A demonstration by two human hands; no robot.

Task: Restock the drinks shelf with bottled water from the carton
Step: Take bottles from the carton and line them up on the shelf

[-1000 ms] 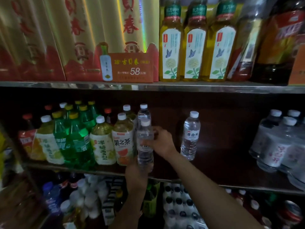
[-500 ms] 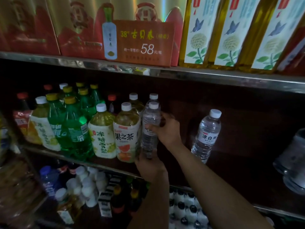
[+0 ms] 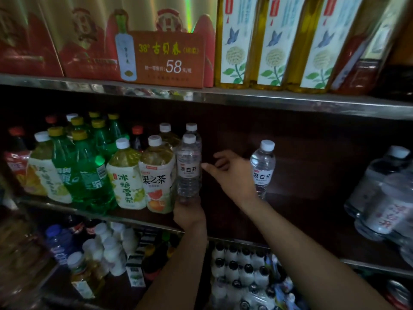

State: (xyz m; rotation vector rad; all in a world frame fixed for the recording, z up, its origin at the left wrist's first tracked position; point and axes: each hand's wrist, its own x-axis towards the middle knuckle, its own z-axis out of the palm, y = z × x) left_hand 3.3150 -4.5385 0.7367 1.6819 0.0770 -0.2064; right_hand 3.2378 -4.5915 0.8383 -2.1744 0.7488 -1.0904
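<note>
Our left hand [image 3: 188, 212] gripped the upright water bottle [image 3: 188, 173] at its base; our right hand [image 3: 230, 173], fingers loosely spread, hovered at its three o'clock.

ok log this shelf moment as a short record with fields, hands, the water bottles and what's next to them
left hand: grips the base of the front water bottle
right hand: open, fingertips beside that bottle's label
neighbour: grapefruit tea bottle on its left side
lone water bottle: upright, apart to the right
shelf: bare between the two bottles
</note>
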